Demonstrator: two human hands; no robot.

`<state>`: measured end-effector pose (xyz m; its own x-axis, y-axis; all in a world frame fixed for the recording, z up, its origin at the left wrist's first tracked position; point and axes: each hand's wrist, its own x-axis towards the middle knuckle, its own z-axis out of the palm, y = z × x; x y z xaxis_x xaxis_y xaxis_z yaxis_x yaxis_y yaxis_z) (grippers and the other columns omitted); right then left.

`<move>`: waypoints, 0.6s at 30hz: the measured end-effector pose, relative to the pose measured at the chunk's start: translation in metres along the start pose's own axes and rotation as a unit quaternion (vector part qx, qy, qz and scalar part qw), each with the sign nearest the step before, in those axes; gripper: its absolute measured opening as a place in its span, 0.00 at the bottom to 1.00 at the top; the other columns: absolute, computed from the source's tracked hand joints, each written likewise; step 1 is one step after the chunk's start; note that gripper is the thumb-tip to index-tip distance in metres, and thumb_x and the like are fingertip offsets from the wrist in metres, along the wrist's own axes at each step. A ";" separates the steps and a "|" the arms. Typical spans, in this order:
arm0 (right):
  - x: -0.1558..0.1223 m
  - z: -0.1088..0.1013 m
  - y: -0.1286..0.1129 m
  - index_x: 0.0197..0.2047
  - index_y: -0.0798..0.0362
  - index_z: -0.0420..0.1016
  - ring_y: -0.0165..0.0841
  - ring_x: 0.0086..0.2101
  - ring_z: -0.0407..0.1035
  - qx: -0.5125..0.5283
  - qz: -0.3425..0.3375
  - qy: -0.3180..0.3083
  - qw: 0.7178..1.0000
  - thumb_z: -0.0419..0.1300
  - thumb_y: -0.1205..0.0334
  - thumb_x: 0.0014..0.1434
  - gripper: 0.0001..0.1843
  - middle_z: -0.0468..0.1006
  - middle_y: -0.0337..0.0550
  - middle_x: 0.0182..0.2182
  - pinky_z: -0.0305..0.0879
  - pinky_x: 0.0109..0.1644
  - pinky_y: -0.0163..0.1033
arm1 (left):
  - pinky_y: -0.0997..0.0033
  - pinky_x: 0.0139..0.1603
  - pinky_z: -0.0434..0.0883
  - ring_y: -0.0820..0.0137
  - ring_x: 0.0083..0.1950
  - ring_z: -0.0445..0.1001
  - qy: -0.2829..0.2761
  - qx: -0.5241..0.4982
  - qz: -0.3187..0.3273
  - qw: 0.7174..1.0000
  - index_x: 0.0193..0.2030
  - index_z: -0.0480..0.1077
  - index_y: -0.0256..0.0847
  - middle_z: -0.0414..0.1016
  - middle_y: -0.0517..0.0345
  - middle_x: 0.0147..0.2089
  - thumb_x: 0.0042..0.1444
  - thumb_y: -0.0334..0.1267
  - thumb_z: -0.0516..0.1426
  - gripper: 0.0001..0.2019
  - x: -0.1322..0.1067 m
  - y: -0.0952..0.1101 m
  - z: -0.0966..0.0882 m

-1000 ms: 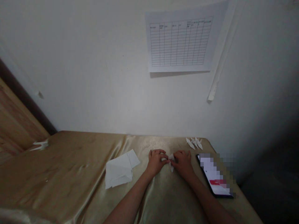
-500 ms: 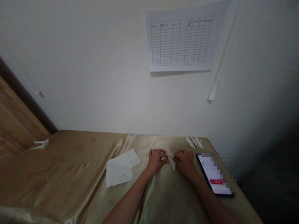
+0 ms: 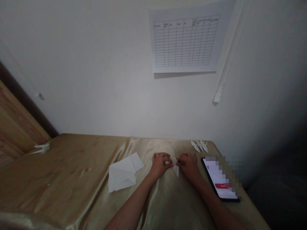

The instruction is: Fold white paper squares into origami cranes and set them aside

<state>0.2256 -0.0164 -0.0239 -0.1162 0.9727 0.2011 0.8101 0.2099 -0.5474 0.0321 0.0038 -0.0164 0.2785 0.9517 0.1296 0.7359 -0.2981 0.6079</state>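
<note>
Between my two hands is a small folded piece of white paper [image 3: 176,170], its narrow point toward me. My left hand [image 3: 160,164] pinches its left edge with thumb and fingers. On the other side, my right hand [image 3: 188,164] is closed on the right edge, its fingertips close to the left ones. The fine folds are too small to make out. Left of my hands lies a loose stack of white paper sheets [image 3: 123,174]. Several small folded paper shapes [image 3: 199,146] sit near the back right corner.
A phone [image 3: 223,187] with a lit screen, partly pixelated, lies right of my right forearm. Gold satin cloth [image 3: 72,179] covers the table, wrinkled at left. White scraps [image 3: 41,148] lie at the far left. A printed table sheet [image 3: 184,44] hangs on the wall behind.
The folded paper has turned slightly between my fingers, and my right fingertips have shifted a little to the left. My left hand stays nearly in place.
</note>
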 end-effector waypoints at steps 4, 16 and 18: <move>0.001 0.003 -0.001 0.41 0.43 0.84 0.45 0.57 0.67 0.015 -0.009 -0.004 1.000 0.60 0.63 0.62 0.10 0.84 0.42 0.44 0.24 0.72 0.69 | 0.36 0.75 0.45 0.56 0.65 0.70 0.005 -0.011 -0.003 1.000 0.35 0.83 0.53 0.81 0.60 0.57 0.53 0.39 0.71 0.04 0.000 0.000 0.000; -0.002 0.002 -0.004 0.46 0.45 0.82 0.44 0.58 0.68 0.039 0.001 -0.016 0.999 0.59 0.65 0.62 0.13 0.83 0.44 0.49 0.28 0.72 0.68 | 0.41 0.75 0.51 0.57 0.64 0.73 0.019 -0.010 -0.018 1.000 0.30 0.82 0.48 0.81 0.61 0.58 0.50 0.34 0.72 0.05 0.003 0.002 0.000; -0.002 0.001 -0.005 0.46 0.45 0.82 0.44 0.58 0.68 0.040 0.005 -0.021 0.999 0.59 0.65 0.61 0.13 0.83 0.44 0.49 0.29 0.72 0.68 | 0.41 0.75 0.51 0.57 0.64 0.73 0.018 -0.008 -0.017 1.000 0.30 0.82 0.48 0.81 0.60 0.58 0.50 0.34 0.71 0.05 0.003 0.002 -0.001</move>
<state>0.2216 -0.0196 -0.0226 -0.1329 0.9779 0.1615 0.7636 0.2049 -0.6123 0.0335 0.0059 -0.0143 0.2297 0.9636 0.1366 0.7346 -0.2638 0.6251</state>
